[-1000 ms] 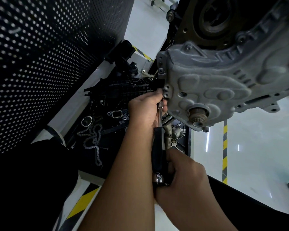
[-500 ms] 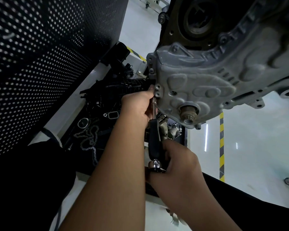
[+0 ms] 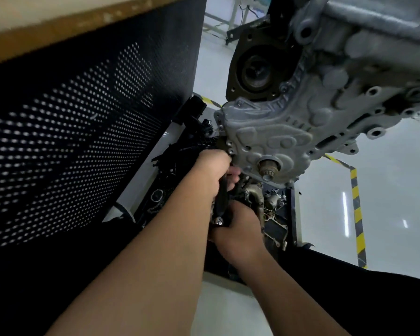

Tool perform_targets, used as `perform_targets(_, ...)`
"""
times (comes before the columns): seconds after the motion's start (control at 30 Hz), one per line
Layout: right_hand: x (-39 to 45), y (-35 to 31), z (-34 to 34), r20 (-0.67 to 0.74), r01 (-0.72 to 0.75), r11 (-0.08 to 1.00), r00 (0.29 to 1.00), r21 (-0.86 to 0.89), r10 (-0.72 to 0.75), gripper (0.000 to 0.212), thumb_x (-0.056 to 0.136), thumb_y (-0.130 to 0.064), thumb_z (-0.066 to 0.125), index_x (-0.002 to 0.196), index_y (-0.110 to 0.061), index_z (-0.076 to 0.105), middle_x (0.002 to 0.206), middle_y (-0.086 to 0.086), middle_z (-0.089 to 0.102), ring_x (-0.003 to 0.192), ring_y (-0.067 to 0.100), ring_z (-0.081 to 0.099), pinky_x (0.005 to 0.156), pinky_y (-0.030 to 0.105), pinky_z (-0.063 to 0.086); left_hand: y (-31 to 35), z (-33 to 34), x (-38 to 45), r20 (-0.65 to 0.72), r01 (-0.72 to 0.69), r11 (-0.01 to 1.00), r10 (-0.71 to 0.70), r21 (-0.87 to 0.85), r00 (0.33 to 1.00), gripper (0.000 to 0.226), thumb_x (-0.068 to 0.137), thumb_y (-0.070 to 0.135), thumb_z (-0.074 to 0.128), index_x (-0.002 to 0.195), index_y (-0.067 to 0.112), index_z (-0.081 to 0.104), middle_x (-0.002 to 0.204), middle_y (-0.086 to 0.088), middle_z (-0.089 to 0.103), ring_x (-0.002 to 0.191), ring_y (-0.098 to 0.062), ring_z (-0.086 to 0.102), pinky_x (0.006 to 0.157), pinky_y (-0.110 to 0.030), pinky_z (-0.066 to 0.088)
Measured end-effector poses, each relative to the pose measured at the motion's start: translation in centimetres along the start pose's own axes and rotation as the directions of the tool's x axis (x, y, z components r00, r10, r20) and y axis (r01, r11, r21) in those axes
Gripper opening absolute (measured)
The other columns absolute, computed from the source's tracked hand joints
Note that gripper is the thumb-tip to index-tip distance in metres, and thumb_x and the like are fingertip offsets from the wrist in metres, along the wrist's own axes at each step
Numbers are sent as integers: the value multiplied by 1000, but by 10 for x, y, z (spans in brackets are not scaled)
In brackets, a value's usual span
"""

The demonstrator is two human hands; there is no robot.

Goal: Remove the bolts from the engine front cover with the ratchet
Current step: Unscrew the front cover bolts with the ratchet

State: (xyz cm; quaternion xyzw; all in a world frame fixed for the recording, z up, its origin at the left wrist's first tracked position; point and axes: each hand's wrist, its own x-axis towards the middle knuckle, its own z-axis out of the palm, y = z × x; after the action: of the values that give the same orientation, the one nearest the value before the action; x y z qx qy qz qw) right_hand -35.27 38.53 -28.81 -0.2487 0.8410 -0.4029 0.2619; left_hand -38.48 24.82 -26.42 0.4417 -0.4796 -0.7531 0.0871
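The left hand (image 3: 210, 170) is curled round the upper end of the black-handled ratchet (image 3: 222, 202), its fingers right against the lower left edge of the grey cast-aluminium engine front cover (image 3: 272, 132) — the tool's head and any bolt under it are hidden by those fingers. Just below it the right hand (image 3: 238, 229) grasps the ratchet's lower end, where a shiny chrome knob (image 3: 219, 220) shows beside the thumb. To the right of the upper hand a brown splined crank stub (image 3: 268, 169) protrudes from the cover, while beneath both hands lies a dark tray of loose engine parts (image 3: 274, 214) — left of them stands a black perforated panel (image 3: 83, 132).
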Motion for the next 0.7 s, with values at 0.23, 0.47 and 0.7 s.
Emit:
perform_targets(0.23, -12, 2, -4, -171, -18, 831, 981, -556, -94, 33, 75, -50, 75, 97, -29, 61, 90, -7, 71, 96, 25, 70, 99, 50, 42, -18, -22, -50, 32, 26, 754, -63, 656, 998, 23, 102, 20, 48, 88, 7, 61, 89, -22, 69, 73, -37, 72, 62, -46, 62)
perform_targets(0.47, -14, -6, -15, -48, 115, 812, 984, -572, -173, 30, 84, -40, 73, 108, -25, 63, 98, -1, 71, 98, 27, 70, 93, 41, 49, -24, -29, -45, 75, -1, 946, -24, 324, 997, 25, 101, 21, 62, 115, 0, 63, 111, -20, 70, 89, -31, 69, 65, -41, 61)
perform_targets(0.7, -14, -1, -34, 90, 298, 862, 954, -410, -286, 52, 78, -3, 62, 124, -26, 60, 93, -3, 67, 80, 17, 66, 73, 41, 59, -31, -26, -33, 31, -22, 987, 18, 158, 999, 23, 98, 6, 63, 115, -9, 59, 88, -23, 66, 52, -26, 66, 47, -32, 54)
